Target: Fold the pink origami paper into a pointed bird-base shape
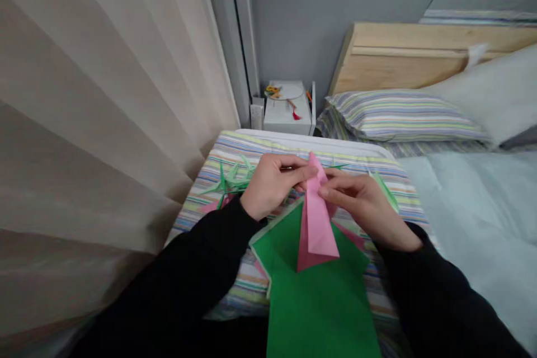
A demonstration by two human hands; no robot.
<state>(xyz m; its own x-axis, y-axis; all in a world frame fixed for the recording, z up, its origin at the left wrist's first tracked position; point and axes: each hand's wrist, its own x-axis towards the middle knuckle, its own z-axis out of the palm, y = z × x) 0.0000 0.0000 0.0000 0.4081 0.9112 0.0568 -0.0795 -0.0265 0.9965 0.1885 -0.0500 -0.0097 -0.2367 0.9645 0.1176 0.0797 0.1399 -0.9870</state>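
Between my two hands is a folded sheet of pink paper (321, 229), narrow at the top and wider at its lower end. My left hand (274, 182) pinches its upper left edge, fingers behind and thumb in front. From the other side my right hand (361, 198) grips the upper right edge with thumb and fingers. Below the pink paper lie green paper sheets (319, 307), with a pale border along the left edge. Folded green paper shapes (229, 182) sit left of my left hand, with some pink paper near them. Another light green folded piece (385, 190) rests behind my right hand.
A striped cloth (247, 148) covers the small table, whose white rim (310, 142) shows at the back. A white cabinet (285, 117) holding small items stands beyond it. Curtains (126, 95) hang at the left; a bed (474, 207) with a striped pillow (406, 114) is at the right.
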